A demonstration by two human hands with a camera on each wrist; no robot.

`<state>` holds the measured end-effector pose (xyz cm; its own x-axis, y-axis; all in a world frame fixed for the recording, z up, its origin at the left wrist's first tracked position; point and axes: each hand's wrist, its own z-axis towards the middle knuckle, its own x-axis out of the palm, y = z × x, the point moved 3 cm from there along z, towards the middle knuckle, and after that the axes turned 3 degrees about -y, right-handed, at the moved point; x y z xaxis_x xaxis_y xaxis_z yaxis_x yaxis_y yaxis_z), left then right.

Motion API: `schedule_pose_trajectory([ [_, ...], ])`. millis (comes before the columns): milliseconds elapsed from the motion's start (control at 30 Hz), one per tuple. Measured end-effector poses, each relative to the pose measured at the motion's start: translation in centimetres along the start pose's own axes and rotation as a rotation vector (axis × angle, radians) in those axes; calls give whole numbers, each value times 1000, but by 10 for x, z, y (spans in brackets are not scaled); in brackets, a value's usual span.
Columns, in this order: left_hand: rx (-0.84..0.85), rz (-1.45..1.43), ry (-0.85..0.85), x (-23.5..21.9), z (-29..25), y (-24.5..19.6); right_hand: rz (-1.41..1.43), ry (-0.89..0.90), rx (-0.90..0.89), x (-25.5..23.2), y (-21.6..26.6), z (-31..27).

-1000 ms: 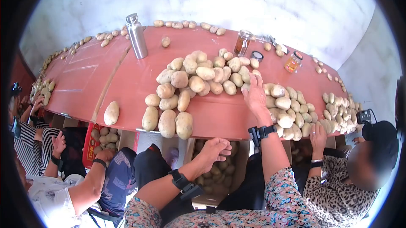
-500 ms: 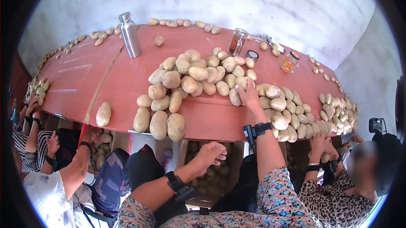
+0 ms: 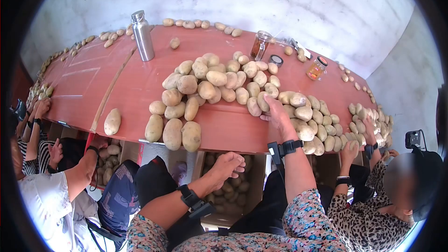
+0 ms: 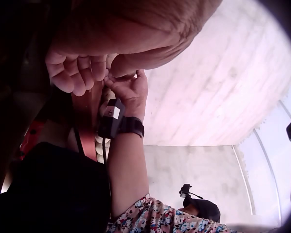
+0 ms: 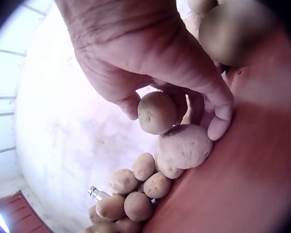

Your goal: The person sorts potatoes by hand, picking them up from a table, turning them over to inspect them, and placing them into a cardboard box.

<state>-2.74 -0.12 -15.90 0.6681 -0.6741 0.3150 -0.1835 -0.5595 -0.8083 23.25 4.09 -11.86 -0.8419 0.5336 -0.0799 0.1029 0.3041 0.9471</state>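
My right hand is at the right end of a heap of potatoes on the red table. Seen from the right wrist, the thumb and fingers of this hand curl round a small potato, just above a larger potato on the heap. My left hand hangs in front of the table edge, over a box of potatoes. Its fingers are loosely curled in the left wrist view, and no object shows in them.
A steel bottle, a glass jar and an orange-labelled jar stand farther back on the red table. More potatoes lie to the right. People sit on both sides; the right neighbour's hand holds a potato.
The head view has shifted slightly. My right hand has moved onto a potato at the heap's end and grips it. The right neighbour's hands, together half a second ago, are now apart.
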Motion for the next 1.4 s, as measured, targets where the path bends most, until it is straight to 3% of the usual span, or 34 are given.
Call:
schedule_pose_trajectory([
  [200, 15, -22, 18, -1, -1, -2, 32, 25, -60, 1, 1, -11],
  [300, 23, -37, 36, 1, -3, -5, -86, 131, -79, 2, -3, -8],
  [367, 22, -41, 46, 2, -4, -5, -489, 156, -382, 1, -16, 11],
  [400, 18, -34, 46, 2, -3, -5, -489, 156, -381, 4, -15, 5],
  [467, 13, -26, 45, 3, -3, -4, -876, 78, -467, 18, -5, -18],
  [567, 20, -3, 38, 3, -3, -2, -1024, 63, -495, 29, -2, -30],
  [767, 10, 8, 36, 2, -6, -4, -1043, 45, -525, 37, 9, -46],
  [967, 1, 1, 45, 0, -6, -3, -829, -37, -627, 15, -13, -1],
  [1100, 16, 4, 60, 0, -5, -2, -782, -186, -584, 21, 15, -39],
  [1267, 0, 28, 57, 4, -7, -2, -1284, -134, -614, 59, 20, -80],
  [1300, -3, 29, 63, 5, -7, -1, -1282, -133, -611, 61, 9, -75],
  [1367, -11, 31, 67, 5, -7, 0, -1292, -209, -827, 64, -15, -60],
  [1400, -23, 30, 60, 5, -7, 1, -1290, -209, -825, 64, -14, -62],
])
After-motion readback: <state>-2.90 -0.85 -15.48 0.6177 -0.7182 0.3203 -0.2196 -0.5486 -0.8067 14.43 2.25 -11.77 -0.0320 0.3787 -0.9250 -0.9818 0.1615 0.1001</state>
